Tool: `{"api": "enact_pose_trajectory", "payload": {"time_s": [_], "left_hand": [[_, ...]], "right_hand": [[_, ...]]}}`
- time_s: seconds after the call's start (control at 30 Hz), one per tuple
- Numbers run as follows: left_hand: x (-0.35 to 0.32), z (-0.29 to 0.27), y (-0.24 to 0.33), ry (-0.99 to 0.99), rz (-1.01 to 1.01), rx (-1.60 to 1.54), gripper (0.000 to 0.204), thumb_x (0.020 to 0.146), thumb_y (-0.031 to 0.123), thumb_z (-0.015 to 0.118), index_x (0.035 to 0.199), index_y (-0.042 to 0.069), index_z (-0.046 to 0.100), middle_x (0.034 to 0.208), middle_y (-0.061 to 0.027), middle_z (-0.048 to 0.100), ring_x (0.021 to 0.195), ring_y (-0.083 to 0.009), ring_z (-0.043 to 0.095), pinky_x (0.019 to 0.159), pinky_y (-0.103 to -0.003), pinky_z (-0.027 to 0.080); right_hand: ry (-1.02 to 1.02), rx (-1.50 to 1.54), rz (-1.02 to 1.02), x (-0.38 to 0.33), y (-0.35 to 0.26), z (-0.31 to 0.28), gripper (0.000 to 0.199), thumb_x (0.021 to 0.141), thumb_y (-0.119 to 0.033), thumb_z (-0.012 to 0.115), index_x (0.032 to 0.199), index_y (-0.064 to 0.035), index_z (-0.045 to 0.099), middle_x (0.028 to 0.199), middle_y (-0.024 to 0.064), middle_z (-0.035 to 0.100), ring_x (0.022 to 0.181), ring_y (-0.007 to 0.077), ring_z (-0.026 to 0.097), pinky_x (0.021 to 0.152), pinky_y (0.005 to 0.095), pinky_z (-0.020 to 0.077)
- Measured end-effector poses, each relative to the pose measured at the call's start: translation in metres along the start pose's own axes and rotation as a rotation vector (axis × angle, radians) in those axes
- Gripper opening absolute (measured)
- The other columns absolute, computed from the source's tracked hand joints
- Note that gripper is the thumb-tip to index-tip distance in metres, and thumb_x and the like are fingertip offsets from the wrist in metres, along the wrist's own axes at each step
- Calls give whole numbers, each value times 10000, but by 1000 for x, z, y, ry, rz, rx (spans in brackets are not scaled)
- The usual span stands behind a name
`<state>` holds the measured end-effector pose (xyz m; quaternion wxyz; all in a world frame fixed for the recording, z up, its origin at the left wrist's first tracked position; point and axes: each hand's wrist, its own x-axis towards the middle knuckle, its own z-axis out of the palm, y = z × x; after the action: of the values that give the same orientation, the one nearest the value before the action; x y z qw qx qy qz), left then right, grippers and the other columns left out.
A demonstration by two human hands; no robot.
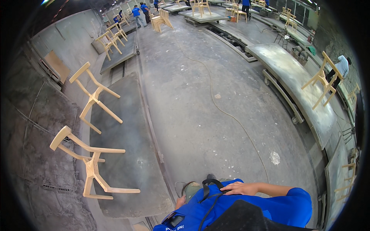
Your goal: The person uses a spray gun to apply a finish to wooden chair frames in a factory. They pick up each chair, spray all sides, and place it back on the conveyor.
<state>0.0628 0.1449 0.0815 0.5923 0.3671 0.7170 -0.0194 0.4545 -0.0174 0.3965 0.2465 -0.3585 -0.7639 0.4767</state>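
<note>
My right hand (239,188) lies against the front of my blue shirt, fingers stretched out beside a black strap (208,191). Low in the view, my left hand (180,201) hangs beside my body; its fingers are mostly hidden. A thin dark loop (184,188) curves close to it, and I cannot make out whether the hand holds it. Left of me, a pale wooden chair frame (92,166) without a seat stands on a low grey platform (127,154). A second chair frame (93,97) stands just beyond it.
A long hose (211,84) snakes over the concrete floor (185,127). To the right is a raised metal-topped platform (285,73) bearing a chair frame (323,79). A person (341,69) bends behind it. Farther off are more chairs (162,21) and workers in blue (137,14).
</note>
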Motion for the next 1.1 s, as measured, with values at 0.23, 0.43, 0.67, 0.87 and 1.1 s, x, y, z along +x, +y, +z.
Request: {"api": "enact_pose_trajectory", "payload": {"time_s": [0.23, 0.43, 0.67, 0.87, 1.1], "left_hand": [[7, -2, 1, -4, -48, -14, 486, 901, 417, 689, 766, -47, 634, 634, -114, 598, 511, -224, 575, 480, -391, 431], [9, -3, 7, 28, -37, 3, 490, 899, 417, 694, 821, -64, 642, 668, -123, 615, 522, -228, 586, 485, -399, 438], [3, -8, 23, -3, -31, 38, 491, 906, 405, 693, 847, -80, 643, 681, -121, 614, 515, -218, 572, 470, -398, 421], [3, -9, 34, -12, -56, 14, 470, 912, 392, 691, 856, -72, 636, 664, -107, 598, 498, -206, 547, 451, -394, 394], [3, -10, 41, -24, -38, -18, 432, 912, 370, 709, 822, -42, 617, 630, -82, 563, 479, -197, 517, 440, -390, 376]], "right_hand": [[-27, -8, 31, 4, 4, -7, 765, 874, -375, 690, 1545, -165, 386, 1650, 146, 255, 1513, 362, 256, 1191, 543, 210], [-26, -6, 19, 8, 7, -12, 778, 865, -384, 698, 1543, -161, 388, 1651, 149, 254, 1514, 364, 253, 1193, 540, 207], [1, 3, 15, 12, 12, -16, 781, 857, -388, 704, 1537, -157, 396, 1649, 148, 258, 1514, 359, 253, 1192, 532, 206], [8, 2, 45, 15, 13, -21, 778, 850, -383, 707, 1531, -158, 406, 1650, 137, 261, 1514, 354, 254, 1192, 529, 205], [-7, 7, 53, 18, 14, -25, 780, 848, -372, 708, 1535, -162, 402, 1651, 138, 259, 1515, 360, 249, 1191, 537, 206]]}}
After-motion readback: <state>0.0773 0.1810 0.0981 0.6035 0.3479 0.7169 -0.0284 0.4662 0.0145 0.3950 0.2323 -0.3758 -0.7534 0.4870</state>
